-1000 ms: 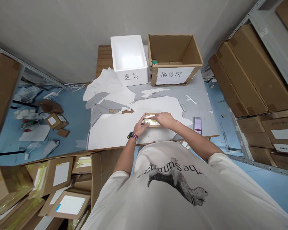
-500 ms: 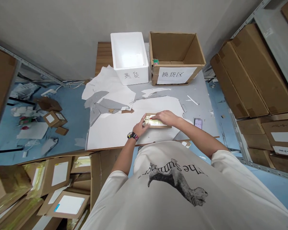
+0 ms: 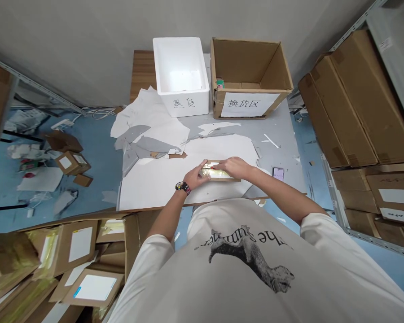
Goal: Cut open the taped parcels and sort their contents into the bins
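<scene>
A small cardboard box with shiny yellowish tape on top lies on the white-covered table in front of my body. My left hand grips its left end, thumb on the near side and fingers on the far side. Over the box's top, my right hand is closed, fingertips pointing left. A small red thing shows at those fingertips, resting against the taped top; its kind is too small to tell, and the rest of it is hidden in the hand.
Behind stand a white foam box and a large open carton, both with handwritten labels. Torn paper covers the table's left side. A phone lies at right. Taped parcels fill a carton at lower left; shelves of boxes flank the table.
The view has shifted slightly. My right hand's fingers have drawn in and curled more over the box top. My left hand stays at the box's left end.
</scene>
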A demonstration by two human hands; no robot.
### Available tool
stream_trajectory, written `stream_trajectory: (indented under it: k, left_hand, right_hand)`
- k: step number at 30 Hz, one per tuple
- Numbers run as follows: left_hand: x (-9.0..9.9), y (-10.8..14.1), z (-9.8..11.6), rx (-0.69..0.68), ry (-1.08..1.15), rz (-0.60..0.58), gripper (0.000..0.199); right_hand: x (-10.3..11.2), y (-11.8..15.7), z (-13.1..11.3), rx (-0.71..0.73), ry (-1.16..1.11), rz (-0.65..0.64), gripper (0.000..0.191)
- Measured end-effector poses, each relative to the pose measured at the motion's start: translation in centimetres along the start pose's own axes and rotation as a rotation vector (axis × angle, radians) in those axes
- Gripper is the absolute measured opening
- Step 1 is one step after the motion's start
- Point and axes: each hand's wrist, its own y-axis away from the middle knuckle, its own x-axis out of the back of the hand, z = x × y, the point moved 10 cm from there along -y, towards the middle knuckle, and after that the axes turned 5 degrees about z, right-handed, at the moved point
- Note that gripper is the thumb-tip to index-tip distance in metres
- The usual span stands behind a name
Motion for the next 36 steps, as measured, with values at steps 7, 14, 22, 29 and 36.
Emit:
stream_trajectory:
  k: [7, 14, 22, 29, 36]
  left_hand:
    - [-0.5, -0.2, -0.6, 0.023, 0.066, 0.009, 0.106]
    - [-0.2, -0.3, -0.3, 0.017, 0.024, 0.012, 0.105]
    - [0.0, -0.3, 0.2, 0.023, -0.029, 0.007, 0.104]
    - [0.5, -0.3, 0.5, 0.049, -0.044, 0.005, 0.104]
    - [0.5, -0.4, 0.2, 0.042, -0.078, 0.022, 0.105]
  right_hand:
    - [-1.2, 0.0, 0.7, -0.009, -0.015, -0.002, 0.059]
    - [-1.6, 0.6, 1.3, 0.001, 0.115, -0.072, 0.064]
    - [-1.9, 1.7, 0.5, -0.048, 0.168, -0.072, 0.064]
    - [-3.2, 4.4, 3.7, -0.118, 0.234, -0.122, 0.057]
    - [-3.3, 7.8, 5.3, -0.159, 0.254, -0.135, 0.071]
